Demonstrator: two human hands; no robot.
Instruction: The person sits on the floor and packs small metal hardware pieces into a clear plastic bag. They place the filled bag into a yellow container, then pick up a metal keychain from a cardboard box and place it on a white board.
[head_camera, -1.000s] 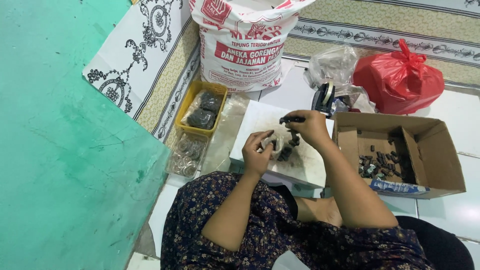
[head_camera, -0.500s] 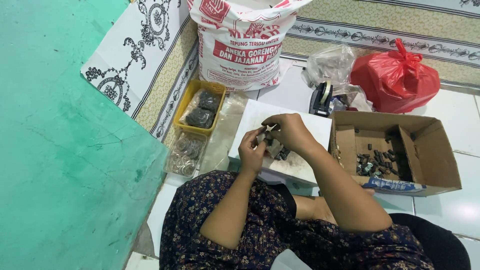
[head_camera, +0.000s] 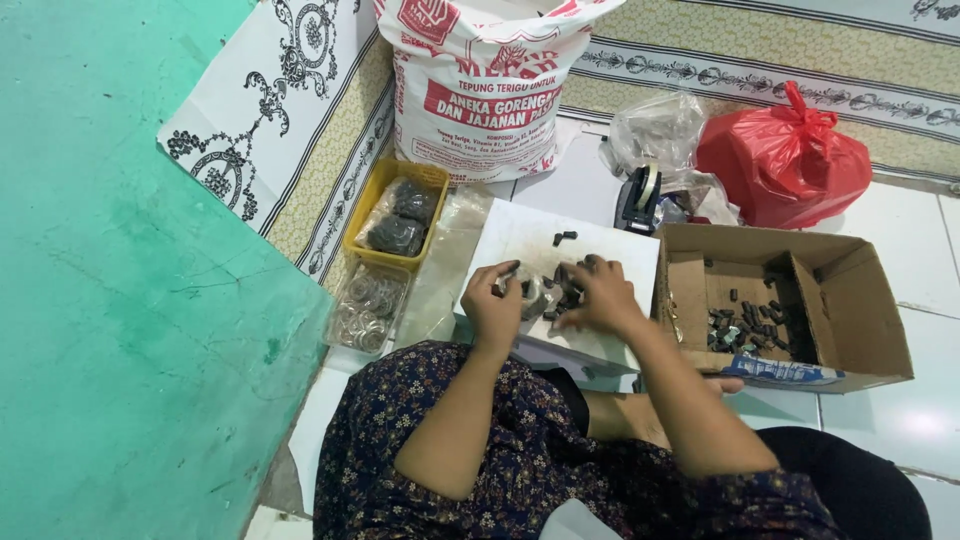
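Small dark parts (head_camera: 562, 288) lay heaped on white board (head_camera: 520, 235), two strays (head_camera: 564, 238) apart farther up; small clear bag (head_camera: 530, 295) sat crumpled beside heap, partly hidden.

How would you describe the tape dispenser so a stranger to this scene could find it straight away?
Start at the big printed sack standing at the top of the floor. To its right, between the white board and the red plastic bag, stands the tape dispenser. It is the only dark, hard object there, carrying a pale roll, beside crumpled clear bags.
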